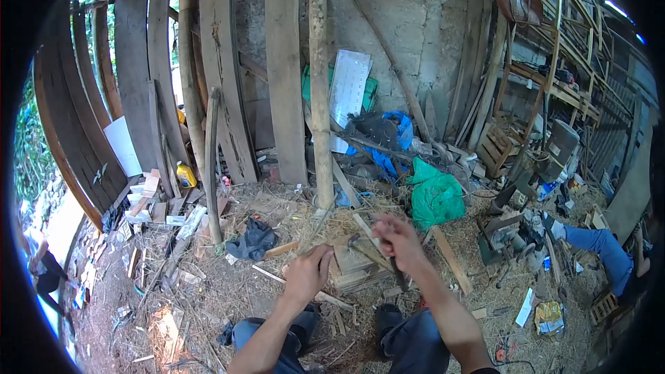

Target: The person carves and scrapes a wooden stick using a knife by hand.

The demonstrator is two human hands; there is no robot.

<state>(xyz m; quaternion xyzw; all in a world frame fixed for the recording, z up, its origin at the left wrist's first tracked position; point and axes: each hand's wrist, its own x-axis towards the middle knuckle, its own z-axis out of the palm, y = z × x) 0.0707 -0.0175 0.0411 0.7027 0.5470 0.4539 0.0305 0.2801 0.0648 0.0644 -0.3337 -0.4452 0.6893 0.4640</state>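
Below me, my jeans (419,343) and dark shoes (389,318) sit at the bottom edge, on ground strewn with straw and wood scraps. My left hand (307,275) is just left of the wood block, thumb raised, fingers mostly hidden; can't tell if it's open or gripping anything. My right hand (402,241) is closed round a slim tool (399,277), over the block's right side. Dark end pokes out below the fist; a pale strip (364,226) shows up-left of it, can't tell if both are one piece. Between my hands, the wood block (353,263) is on the ground, a hammer-like tool (374,256) slanting across it. Loose board (450,260) to the right of the block, dark cloth (253,239) to the left. Off right, another person's jeans leg (599,246) stretches in. Farther on, green sack (436,197) beyond my right hand, yellow bottle (185,174) well left. Behind those, upright pole (320,83), tall planks (284,62), white panel (350,83) leaning, then grey block wall (409,21). Far left edge, another person (50,266), partly cut off.
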